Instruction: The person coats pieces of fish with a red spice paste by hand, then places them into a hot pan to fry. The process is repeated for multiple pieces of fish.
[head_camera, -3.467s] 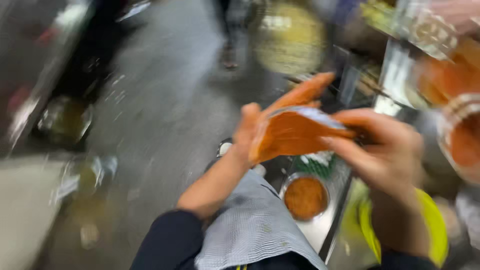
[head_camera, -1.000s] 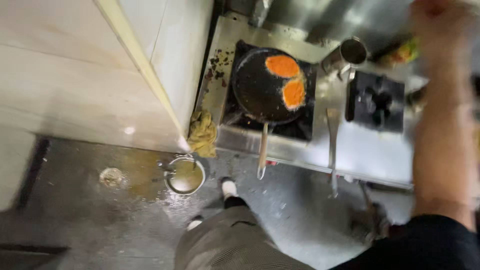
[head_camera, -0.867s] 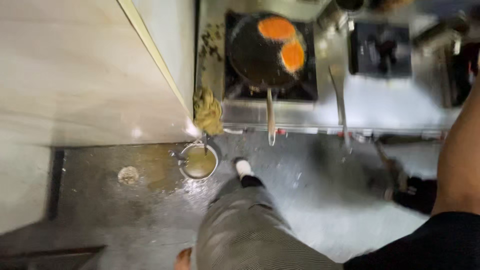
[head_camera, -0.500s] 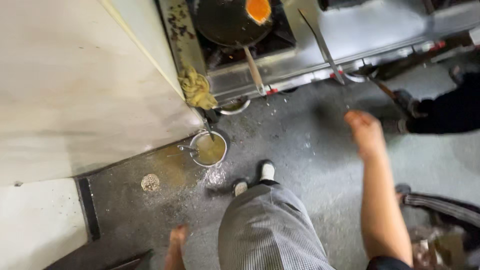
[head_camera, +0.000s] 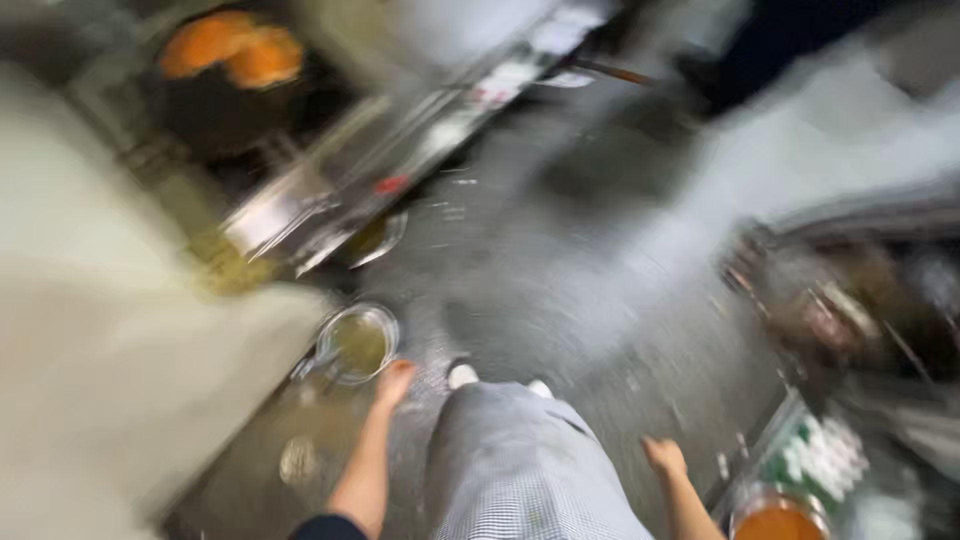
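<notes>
The view is blurred and looks down at the floor. My left hand (head_camera: 393, 382) hangs at my side above a small metal pot of yellowish liquid (head_camera: 357, 343) that stands on the floor; the hand holds nothing and its fingers look loosely curled. Lower right, my right hand (head_camera: 664, 458) hangs beside my checked apron (head_camera: 520, 470), also with nothing in it. A dark pan with two orange pieces (head_camera: 228, 52) sits on the stove at the upper left.
A steel stove counter (head_camera: 400, 150) runs diagonally across the top left. A pale wall (head_camera: 90, 350) fills the left. A container of orange sauce (head_camera: 778, 520) stands at the lower right beside cluttered shelves (head_camera: 850, 320). The grey floor (head_camera: 560, 270) is wet.
The camera has swung right and tilted, so the stove slid to the upper left. My right arm has dropped from a raised reach to my side. My left hand now shows by the floor pot.
</notes>
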